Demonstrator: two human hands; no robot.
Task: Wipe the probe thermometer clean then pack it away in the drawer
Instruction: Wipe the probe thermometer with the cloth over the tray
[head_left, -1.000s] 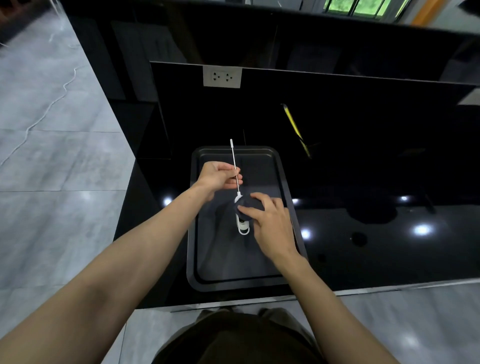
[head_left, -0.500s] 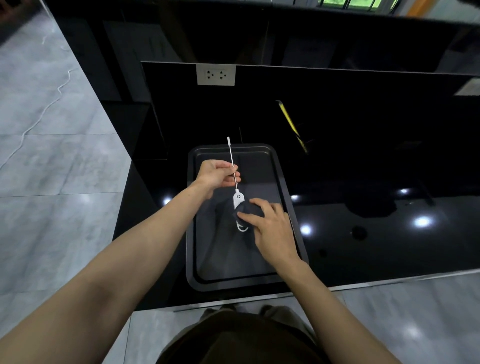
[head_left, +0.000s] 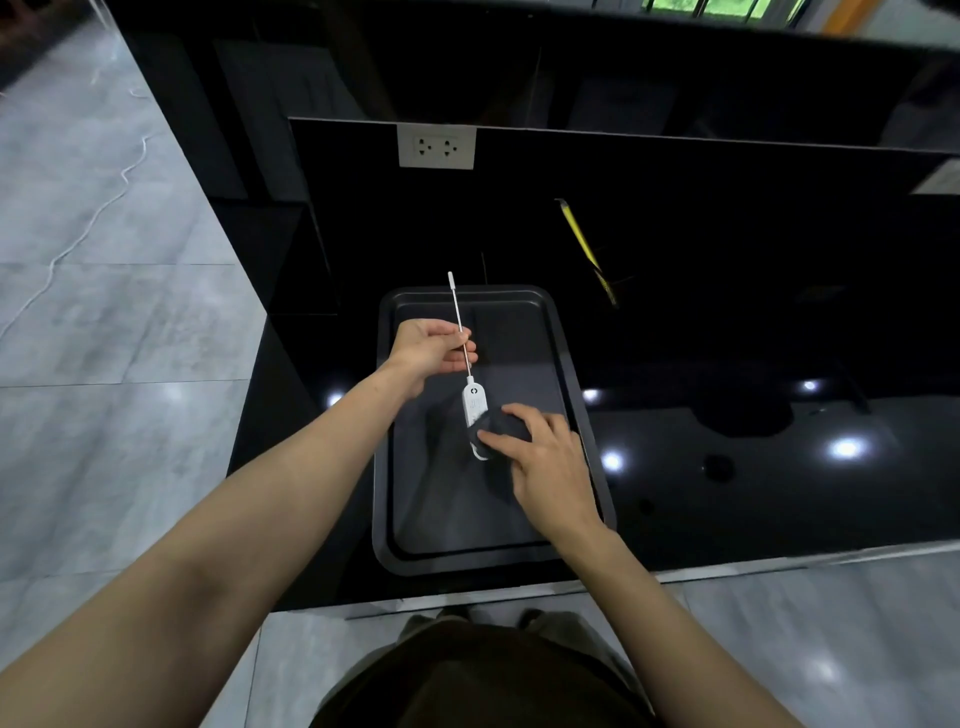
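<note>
the left hand (head_left: 434, 347) pinches the thin metal stem of the one thermometer (head_left: 475, 402), holding it above the tray (head_left: 563, 332) with its white body pointing toward the person — probably so the body is steadied and left free for wiping. the right hand (head_left: 540, 457) grips a dark cloth (head_left: 501, 426) bunched around the lower end of that white body, its fingers curled over the fabric. one thermometer, one cloth, one tray on the black counter (head_left: 727, 499) — and two hands, both busy. no drawer shows, so packing away looks some way off.
</note>
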